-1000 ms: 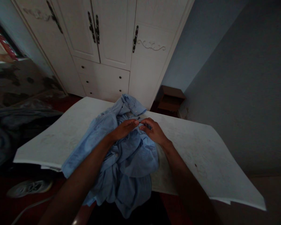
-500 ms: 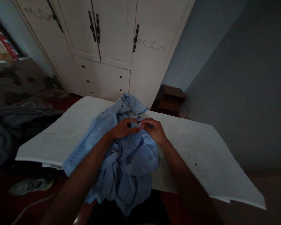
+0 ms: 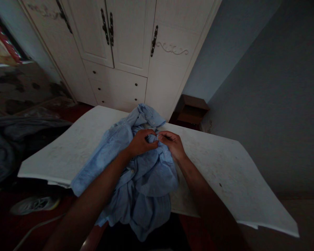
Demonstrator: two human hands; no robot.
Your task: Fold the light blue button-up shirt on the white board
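Note:
A light blue button-up shirt (image 3: 154, 177) lies bunched on the white board-like tabletop (image 3: 214, 164), its collar toward the far edge and its lower part hanging over the near edge. My left hand (image 3: 143, 142) is closed on a fold of the shirt near its middle, thumb and fingers pinching from the left. From the right, my right hand (image 3: 172, 142) pinches the same area of cloth, its fingertips almost touching the left ones. The exact bit of cloth between the fingertips is too small to make out. A shirt button shows below my left wrist.
A white wardrobe (image 3: 128, 80) with drawers and dark handles stands behind the table. A small brown cabinet (image 3: 192, 108) sits by the wall at back right. Dark clothing (image 3: 5, 150) is heaped at left, above a shoe (image 3: 35, 205) and a cable on the red floor.
Both hands stay at the same fold of the shirt, with small shifts of the fingers. My left hand has turned slightly and moved a little right and up. The shirt lies nearly the same.

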